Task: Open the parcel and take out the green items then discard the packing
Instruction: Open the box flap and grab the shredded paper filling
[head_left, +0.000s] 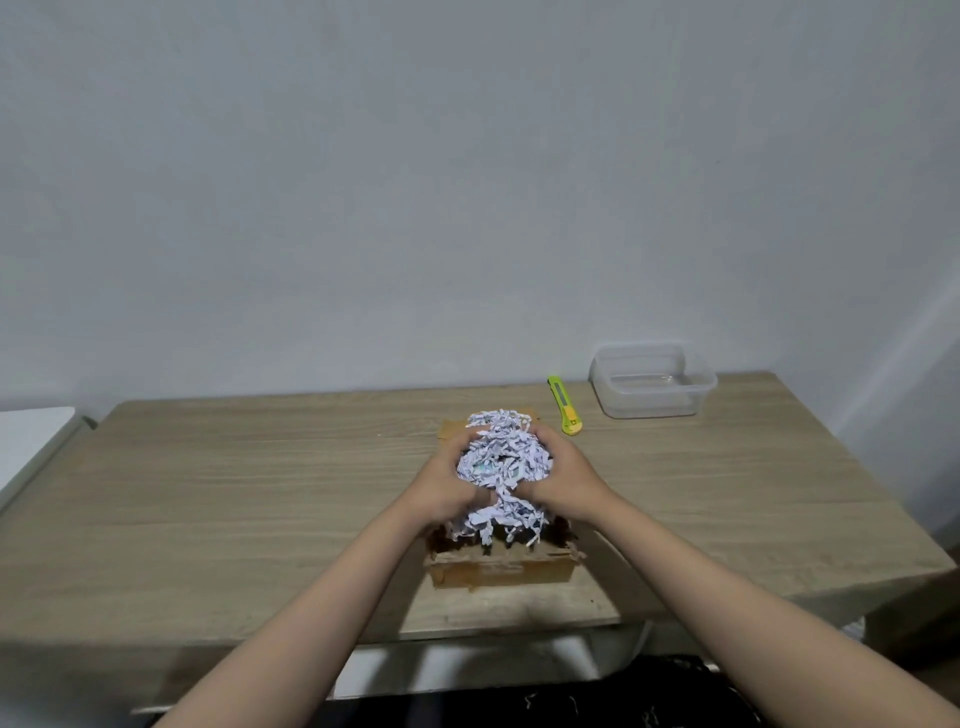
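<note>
Open brown cardboard parcel box (501, 569) sits mid-table near the front edge of the light wood-grain table (234, 493), flaps down. Both hands are cupped round a big clump of white shredded-paper packing (501, 457), held above the box: left hand (449, 480) curled on the clump's left side, right hand (563, 480) curled on its right, thumbs pinching in at the waist, strands trailing back into the box. No green items clearly visible; a faint pale tint shows inside the clump, can't tell what it is

Step in hand, as I judge it: clearing packing to reach the contents. To do it well, keep the clump squeezed tight, raise it straight up till the trailing strands clear the box rim, and check the tinted bit before discarding, since an item may be caught in the shreds

Room: wide bare table left of the box. Right of and behind the box lies a yellow-green plastic utility knife (564, 405), and further right an empty clear plastic tub (652, 382) by the wall. Front table edge is just beside the box, so loose shreds could spill to the floor
</note>
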